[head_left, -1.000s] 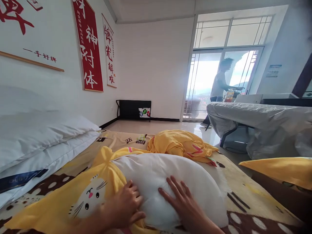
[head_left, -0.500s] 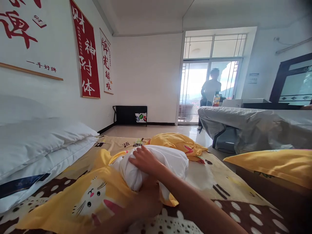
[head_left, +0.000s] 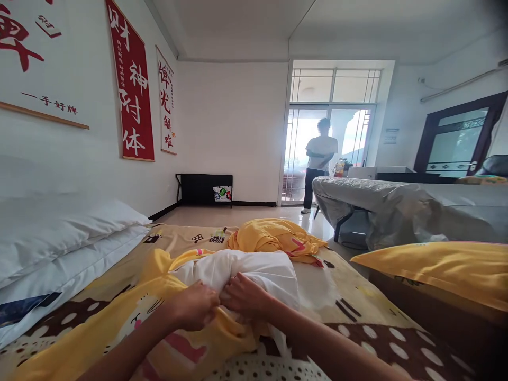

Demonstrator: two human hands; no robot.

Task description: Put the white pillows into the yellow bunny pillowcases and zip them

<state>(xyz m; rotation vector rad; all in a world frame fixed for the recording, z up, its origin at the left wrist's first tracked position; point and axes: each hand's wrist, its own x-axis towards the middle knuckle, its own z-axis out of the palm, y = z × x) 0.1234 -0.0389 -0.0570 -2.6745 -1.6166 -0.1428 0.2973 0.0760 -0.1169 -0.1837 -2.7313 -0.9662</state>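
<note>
Pillow (head_left: 278, 272), white and squished, lies on a patterned blanket (head_left: 315, 286), its left end against a yellow pillowcase (head_left: 159, 286) with an animal face. The right hand (head_left: 246, 297) is bunched tight around some of the pillow. The left hand (head_left: 197, 306), right next to it, is curled closed on cloth; I can't tell whether that's pillow or pillowcase. Just behind is a yellow cloth heap (head_left: 270, 235). Two white pillows (head_left: 75, 238) are stacked at the left. Far back, a person (head_left: 322, 151) stands by a glass door (head_left: 359, 132).
</note>
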